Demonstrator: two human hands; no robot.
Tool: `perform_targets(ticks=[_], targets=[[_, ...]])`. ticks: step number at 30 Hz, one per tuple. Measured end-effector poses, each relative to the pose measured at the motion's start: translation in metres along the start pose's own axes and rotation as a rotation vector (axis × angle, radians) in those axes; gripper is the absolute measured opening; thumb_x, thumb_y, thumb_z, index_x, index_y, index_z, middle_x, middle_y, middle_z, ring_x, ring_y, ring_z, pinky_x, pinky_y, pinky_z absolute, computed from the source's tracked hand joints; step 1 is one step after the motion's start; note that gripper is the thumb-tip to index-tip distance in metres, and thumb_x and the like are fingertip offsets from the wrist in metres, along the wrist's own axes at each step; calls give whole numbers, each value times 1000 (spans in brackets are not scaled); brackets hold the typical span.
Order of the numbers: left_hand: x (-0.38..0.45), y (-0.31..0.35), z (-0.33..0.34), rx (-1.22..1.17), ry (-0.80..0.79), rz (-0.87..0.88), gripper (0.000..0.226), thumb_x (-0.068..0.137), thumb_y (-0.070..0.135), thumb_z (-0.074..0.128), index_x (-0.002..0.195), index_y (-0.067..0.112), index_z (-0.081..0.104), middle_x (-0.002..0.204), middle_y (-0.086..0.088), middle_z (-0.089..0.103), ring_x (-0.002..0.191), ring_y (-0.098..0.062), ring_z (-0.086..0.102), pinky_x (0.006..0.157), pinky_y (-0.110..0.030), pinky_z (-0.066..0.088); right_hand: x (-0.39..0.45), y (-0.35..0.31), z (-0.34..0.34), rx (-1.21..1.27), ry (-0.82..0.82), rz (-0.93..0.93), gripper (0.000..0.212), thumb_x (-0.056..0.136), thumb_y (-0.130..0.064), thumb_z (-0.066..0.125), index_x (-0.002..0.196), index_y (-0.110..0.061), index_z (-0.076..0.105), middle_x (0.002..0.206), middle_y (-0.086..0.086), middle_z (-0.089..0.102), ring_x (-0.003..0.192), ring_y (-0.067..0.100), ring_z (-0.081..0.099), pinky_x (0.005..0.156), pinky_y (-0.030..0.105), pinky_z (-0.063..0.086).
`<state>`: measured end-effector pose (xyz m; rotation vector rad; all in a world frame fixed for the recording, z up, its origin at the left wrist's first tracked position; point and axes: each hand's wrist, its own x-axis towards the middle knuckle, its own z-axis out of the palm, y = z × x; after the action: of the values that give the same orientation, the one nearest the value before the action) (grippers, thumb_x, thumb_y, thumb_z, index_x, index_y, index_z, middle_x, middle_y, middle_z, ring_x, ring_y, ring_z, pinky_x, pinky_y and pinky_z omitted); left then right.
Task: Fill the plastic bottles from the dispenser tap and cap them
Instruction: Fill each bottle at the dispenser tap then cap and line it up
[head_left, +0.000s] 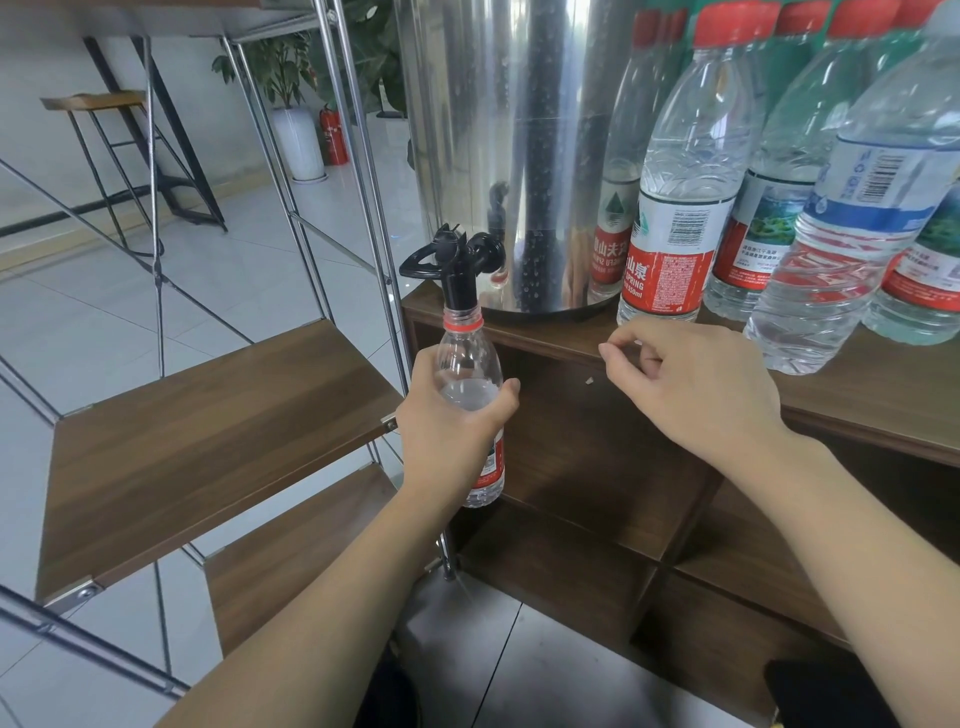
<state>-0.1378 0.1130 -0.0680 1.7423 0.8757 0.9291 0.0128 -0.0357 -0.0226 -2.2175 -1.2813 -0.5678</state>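
Head view: left hand (451, 421) holds bottle (470, 364) under tap (457, 270).

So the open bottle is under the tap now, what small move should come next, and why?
Probably the right hand should reach to the black tap lever and open it. The left hand holds the uncapped clear plastic bottle with its mouth at the black tap spout, and the right hand hovers with nothing visible in its fingers.

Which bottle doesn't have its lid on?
The bottle held by the left hand under the tap. Only a red ring circles its open neck; those on the counter wear red caps.
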Motion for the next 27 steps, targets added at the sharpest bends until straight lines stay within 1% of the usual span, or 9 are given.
perform_targets(ticks=[2, 5, 10, 13, 16, 19, 23, 27], targets=[[0, 0, 0, -6, -4, 0, 64, 80, 35, 85, 133, 25, 51, 126, 5, 64, 110, -14, 63, 95, -29, 50, 0, -1, 0, -1, 6, -3, 20, 96, -43, 58, 95, -30, 72, 60, -19, 48, 60, 7, 50, 64, 30, 54], [0, 0, 0, -10, -5, -2, 64, 80, 35, 86, 133, 25, 51, 126, 6, 64, 109, -13, 63, 93, -27, 49, 0, -1, -1, 0, 2, -1, 20, 96, -44, 57, 95, -30, 72, 60, -21, 46, 60, 6, 50, 64, 30, 54], [0, 0, 0, -12, -5, 0, 62, 80, 34, 85, 132, 26, 51, 124, 7, 64, 108, -13, 62, 92, -27, 48, 1, 0, 0, 6, -4, -2, 20, 96, -44, 58, 96, -30, 72, 61, -23, 44, 56, 3, 44, 63, 24, 49], [0, 0, 0, -8, -7, -3, 62, 80, 35, 85, 131, 26, 51, 123, 8, 64, 104, -10, 61, 87, -22, 45, 1, 0, 0, 6, -3, 2, 21, 96, -44, 57, 96, -29, 72, 61, -24, 42, 54, -1, 41, 61, 21, 44], [-1, 0, 0, -9, -5, 0, 61, 80, 34, 85, 130, 26, 52, 122, 8, 64, 102, -9, 61, 84, -19, 45, 0, 1, 0, -1, -5, 5, 21, 96, -45, 57, 96, -30, 72, 62, -22, 45, 54, -2, 40, 61, 21, 43], [-1, 0, 0, -6, -4, 0, 61, 80, 34, 85, 130, 26, 52, 122, 7, 64, 104, -10, 62, 85, -20, 45, 0, 1, 0, -5, -6, 6, 20, 97, -44, 57, 96, -30, 72, 63, -20, 47, 54, 0, 41, 60, 19, 41], [0, 1, 0, -4, -1, -6, 63, 80, 35, 85, 132, 25, 51, 125, 7, 64, 108, -13, 62, 92, -27, 48, 0, 1, 0, -10, -15, 14, 20, 97, -44, 58, 97, -30, 71, 64, -19, 49, 55, 0, 42, 60, 16, 39], [-1, 0, 0, -5, 0, -4, 63, 80, 35, 86, 132, 24, 52, 124, 5, 65, 110, -15, 63, 97, -32, 51, 0, 1, 0, -5, -15, 9, 19, 97, -44, 58, 97, -30, 71, 63, -19, 49, 56, 3, 44, 62, 24, 48]])
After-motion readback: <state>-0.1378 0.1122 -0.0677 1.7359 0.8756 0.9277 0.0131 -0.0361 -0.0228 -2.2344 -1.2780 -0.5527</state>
